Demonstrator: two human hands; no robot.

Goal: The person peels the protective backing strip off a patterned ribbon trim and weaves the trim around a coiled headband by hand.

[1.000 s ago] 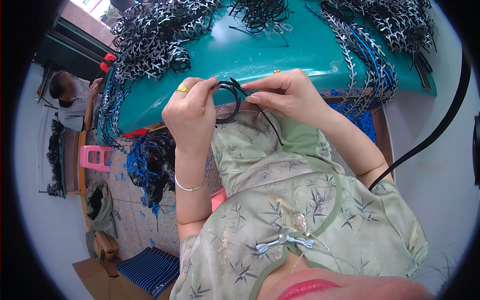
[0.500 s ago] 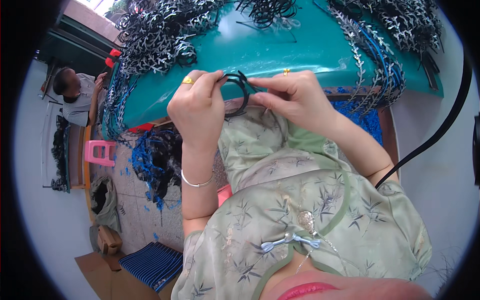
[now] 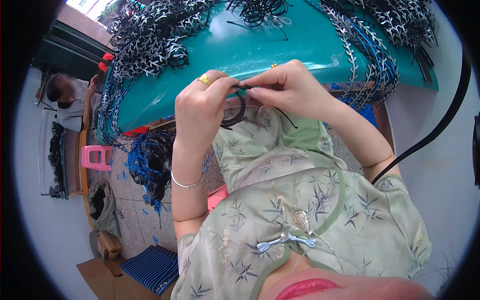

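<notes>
Left hand (image 3: pixel 202 107) and right hand (image 3: pixel 290 87): both pinched on black band (image 3: pixel 235 112), near teal table (image 3: pixel 260 47). Step: shaping band's end; next likely needs steady fingertip pressure.

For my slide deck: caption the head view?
Both hands, left hand and right hand, pinch a thin black loop over a teal table.

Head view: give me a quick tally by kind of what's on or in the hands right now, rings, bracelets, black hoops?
Gold ring on the left hand: 1
Silver bracelet on the left wrist: 1
Black hoop pinched by both hands, the right hand meeting the left at its top: 1
Total: 3
</notes>
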